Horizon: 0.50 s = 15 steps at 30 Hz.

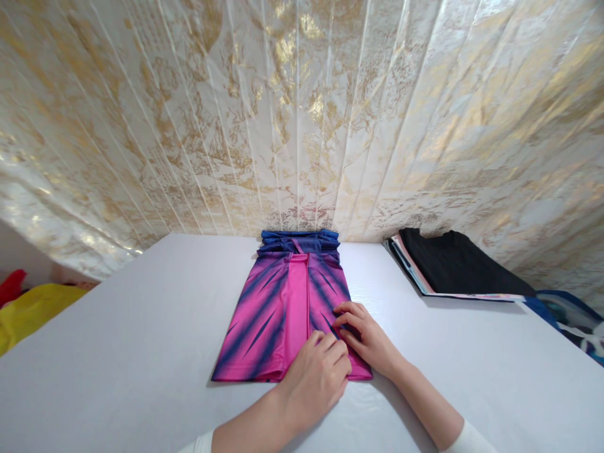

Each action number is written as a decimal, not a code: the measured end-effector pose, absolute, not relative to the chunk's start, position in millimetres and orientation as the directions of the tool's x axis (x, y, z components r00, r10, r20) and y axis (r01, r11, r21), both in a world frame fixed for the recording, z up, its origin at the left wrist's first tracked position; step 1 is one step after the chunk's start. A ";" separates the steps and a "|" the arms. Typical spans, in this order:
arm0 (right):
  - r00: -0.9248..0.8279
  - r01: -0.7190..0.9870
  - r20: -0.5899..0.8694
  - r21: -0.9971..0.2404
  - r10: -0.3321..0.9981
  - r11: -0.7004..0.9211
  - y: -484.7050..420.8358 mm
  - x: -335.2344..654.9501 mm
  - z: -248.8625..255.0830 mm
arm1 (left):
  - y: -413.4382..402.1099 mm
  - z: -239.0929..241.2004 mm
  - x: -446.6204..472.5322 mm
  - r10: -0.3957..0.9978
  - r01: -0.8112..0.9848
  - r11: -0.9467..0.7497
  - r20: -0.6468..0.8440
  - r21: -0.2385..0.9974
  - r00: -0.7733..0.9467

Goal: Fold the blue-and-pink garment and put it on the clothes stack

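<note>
A pink and navy patterned shirt point(264, 314) lies folded into a narrow length in front of me, its sides turned in and a plain pink strip showing down the middle. Its far end is bunched and blue. My left hand point(321, 368) is closed at the near right part of the shirt, fingers curled onto the fabric by the bottom hem; the fingertips are partly hidden. Against the shirt's right edge rests my right hand point(365, 333), its fingers apart and slightly bent, touching the cloth from above.
A stack of folded clothes point(457, 264) with a black one on top sits at the table's back right. Beyond the right edge are blue and white items point(573, 318). Yellow cloth point(40, 308) is at the left. A gold-patterned curtain point(297, 113) hangs behind the white table point(141, 327).
</note>
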State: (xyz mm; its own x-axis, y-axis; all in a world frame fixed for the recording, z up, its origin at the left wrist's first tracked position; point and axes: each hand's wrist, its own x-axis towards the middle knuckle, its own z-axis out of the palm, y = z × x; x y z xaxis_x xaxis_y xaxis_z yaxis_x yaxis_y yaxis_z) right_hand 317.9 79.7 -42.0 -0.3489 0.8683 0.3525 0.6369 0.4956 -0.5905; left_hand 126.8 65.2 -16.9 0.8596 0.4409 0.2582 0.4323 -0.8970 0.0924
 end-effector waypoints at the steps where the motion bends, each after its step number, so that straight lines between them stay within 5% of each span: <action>1: -0.350 0.640 0.347 -0.590 0.870 0.493 79.6 317.8 -42.2 | 64.6 -17.3 127.7 0.437 0.432 -0.898 0.256 0.080 0.862; 8: -0.358 0.646 0.348 -0.577 0.866 0.499 80.0 319.1 -44.0 | 61.5 -22.3 131.2 0.384 0.386 -0.921 0.308 0.058 0.870; 15: -0.364 0.644 0.375 -0.560 0.853 0.521 80.4 317.8 -41.8 | 62.5 -21.0 130.6 0.484 0.466 -0.875 0.260 0.132 0.835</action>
